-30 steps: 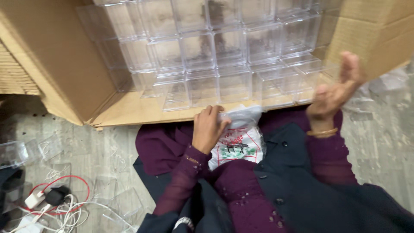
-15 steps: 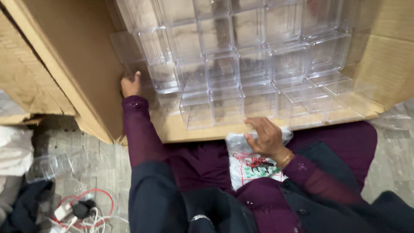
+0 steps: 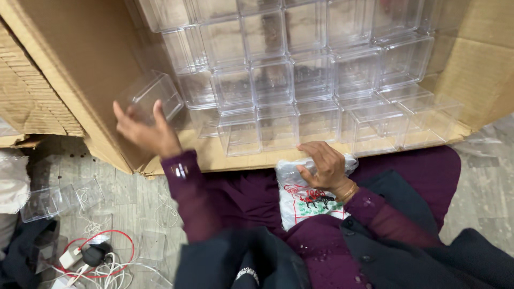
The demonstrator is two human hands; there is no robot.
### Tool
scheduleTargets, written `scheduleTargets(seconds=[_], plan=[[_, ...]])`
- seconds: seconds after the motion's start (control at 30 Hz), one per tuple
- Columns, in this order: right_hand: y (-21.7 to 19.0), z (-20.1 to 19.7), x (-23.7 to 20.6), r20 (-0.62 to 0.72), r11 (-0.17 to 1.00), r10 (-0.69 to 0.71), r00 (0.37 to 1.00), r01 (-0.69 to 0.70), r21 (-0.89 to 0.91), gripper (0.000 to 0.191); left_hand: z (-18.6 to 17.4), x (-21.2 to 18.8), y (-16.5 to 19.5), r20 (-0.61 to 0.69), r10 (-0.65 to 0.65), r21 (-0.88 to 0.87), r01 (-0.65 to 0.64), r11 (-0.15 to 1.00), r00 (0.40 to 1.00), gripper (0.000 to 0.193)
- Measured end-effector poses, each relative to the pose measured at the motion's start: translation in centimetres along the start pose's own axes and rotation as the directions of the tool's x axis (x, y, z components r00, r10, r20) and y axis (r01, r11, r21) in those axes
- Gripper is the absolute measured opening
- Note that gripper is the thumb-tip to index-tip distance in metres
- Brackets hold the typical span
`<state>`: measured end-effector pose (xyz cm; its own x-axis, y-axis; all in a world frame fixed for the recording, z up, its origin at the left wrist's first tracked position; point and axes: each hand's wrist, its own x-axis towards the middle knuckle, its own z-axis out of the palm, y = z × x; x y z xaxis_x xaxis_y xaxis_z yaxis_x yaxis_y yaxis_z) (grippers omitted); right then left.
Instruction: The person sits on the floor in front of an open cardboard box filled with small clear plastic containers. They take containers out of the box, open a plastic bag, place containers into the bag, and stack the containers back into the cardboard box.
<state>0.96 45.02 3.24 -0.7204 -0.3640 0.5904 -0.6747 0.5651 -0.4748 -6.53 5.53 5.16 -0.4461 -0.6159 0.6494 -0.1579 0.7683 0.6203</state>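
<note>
- Our left hand (image 3: 143, 131) grips a clear plastic box (image 3: 151, 96), fingers spread against its near side, lifting it tilted in front of the cardboard carton's (image 3: 69, 69) left wall.
- Just right of that hand, stacked clear boxes (image 3: 300, 75) fill the open carton in rows, several layers high; the lowest row stands on the carton's bottom flap.
- Our right hand (image 3: 324, 166) rests with curled fingers on a white plastic bag (image 3: 308, 200) lying on our lap; the hand presses the bag's crumpled top, and we cannot tell whether it pinches it.
- The bag carries a red and green print below the hand, towards our body.
- A gold bangle (image 3: 349, 191) sits on the right wrist.
- Below and left of the left hand, another clear box (image 3: 59, 199) lies on the tiled floor, apart from the carton.
- Nearer us on the same side, a red cable (image 3: 110, 251) loops around white cords and a plug.
</note>
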Motion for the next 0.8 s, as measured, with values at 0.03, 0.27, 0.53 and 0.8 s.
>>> scheduleTargets(seconds=[0.03, 0.27, 0.53, 0.8], plan=[[0.1, 0.0, -0.1, -0.005, 1.000, -0.009, 1.000, 0.009, 0.005, 0.040, -1.8, -1.5, 1.9, 0.039, -0.058, -0.139, 0.063, 0.988, 0.998, 0.081], [1.1, -0.4, -1.1, 0.071, 0.968, -0.240, 0.968, 0.233, 0.093, 0.030, -3.0, -14.2, 16.4, 0.628, 0.374, -0.592, 0.107, 0.799, 0.682, 0.076], [1.1, -0.3, -2.3, 0.085, 0.945, -0.310, 0.947, 0.297, 0.139, 0.032, -0.8, -16.9, 19.1, 0.728, 0.304, -0.385, 0.000, 0.923, 0.615, 0.077], [0.1, -3.4, -0.2, -0.020, 0.965, -0.253, 0.967, 0.254, 0.064, 0.030, 2.8, -11.5, 11.0, 0.578, 0.108, -0.412, 0.174, 0.895, 0.809, 0.047]])
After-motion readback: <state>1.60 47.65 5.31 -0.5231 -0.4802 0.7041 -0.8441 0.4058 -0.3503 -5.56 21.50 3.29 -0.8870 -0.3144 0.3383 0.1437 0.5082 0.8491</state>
